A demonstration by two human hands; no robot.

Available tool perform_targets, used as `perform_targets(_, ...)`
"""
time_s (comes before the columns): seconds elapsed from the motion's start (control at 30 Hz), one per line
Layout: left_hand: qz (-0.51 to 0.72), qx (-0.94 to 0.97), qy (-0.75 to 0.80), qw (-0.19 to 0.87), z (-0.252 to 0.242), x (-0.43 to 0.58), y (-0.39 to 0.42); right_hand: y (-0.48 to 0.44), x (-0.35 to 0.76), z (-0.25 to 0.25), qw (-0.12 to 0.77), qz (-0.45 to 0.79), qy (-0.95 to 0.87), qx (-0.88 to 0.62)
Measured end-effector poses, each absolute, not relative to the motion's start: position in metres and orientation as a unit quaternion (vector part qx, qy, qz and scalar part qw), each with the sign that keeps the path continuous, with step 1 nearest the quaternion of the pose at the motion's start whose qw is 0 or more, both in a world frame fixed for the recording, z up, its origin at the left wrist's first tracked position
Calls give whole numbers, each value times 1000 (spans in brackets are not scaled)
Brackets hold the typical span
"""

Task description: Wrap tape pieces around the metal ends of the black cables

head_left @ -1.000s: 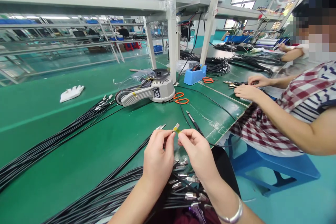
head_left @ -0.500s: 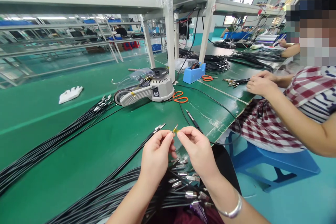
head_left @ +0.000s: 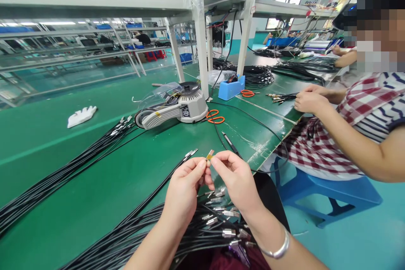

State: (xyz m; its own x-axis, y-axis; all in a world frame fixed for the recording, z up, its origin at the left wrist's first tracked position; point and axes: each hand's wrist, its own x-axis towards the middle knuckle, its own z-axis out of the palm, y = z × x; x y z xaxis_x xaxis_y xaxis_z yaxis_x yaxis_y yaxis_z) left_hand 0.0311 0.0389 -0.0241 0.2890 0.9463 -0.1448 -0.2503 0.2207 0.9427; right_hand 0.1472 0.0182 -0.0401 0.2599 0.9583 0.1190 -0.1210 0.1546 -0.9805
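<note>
My left hand [head_left: 185, 190] and my right hand [head_left: 236, 181] meet above the green table's [head_left: 79, 177] near edge. Both pinch the metal tip of a black cable [head_left: 209, 155], which carries a small yellow strip of tape. Under my wrists lies a bundle of black cables with silver end fittings [head_left: 221, 223], spilling toward my lap. Two more cable tips [head_left: 191, 152] rest on the table just left of my fingers.
A grey tape dispenser machine [head_left: 172, 107] stands mid-table with orange scissors [head_left: 215, 117] beside it. A long cable bundle [head_left: 63, 168] runs across the left. A white glove [head_left: 80, 116] lies far left. A person in a checked shirt [head_left: 357, 126] sits at the right on a blue stool [head_left: 332, 196].
My hands have drawn a little closer together round the cable tip, and the yellow tape strip now shows shorter. The neighbouring person's hands have moved back toward their own cables.
</note>
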Motion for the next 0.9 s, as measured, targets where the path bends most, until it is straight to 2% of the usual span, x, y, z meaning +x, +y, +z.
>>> perform_targets(0.37,423,388,318,755,-21,29,40,16,149,-38,628,457,-438,-452)
perform_targets(0.53,339,399,274,807,-19,20,47,18,159,-39,610,438,-502,-429)
perform_targets(0.73,237,416,260,839,-11,14,44,26,176,-41,586,479,-555,-345)
perform_targets(0.9,194,406,246,859,-10,13,41,32,181,-44,570,457,-622,-282)
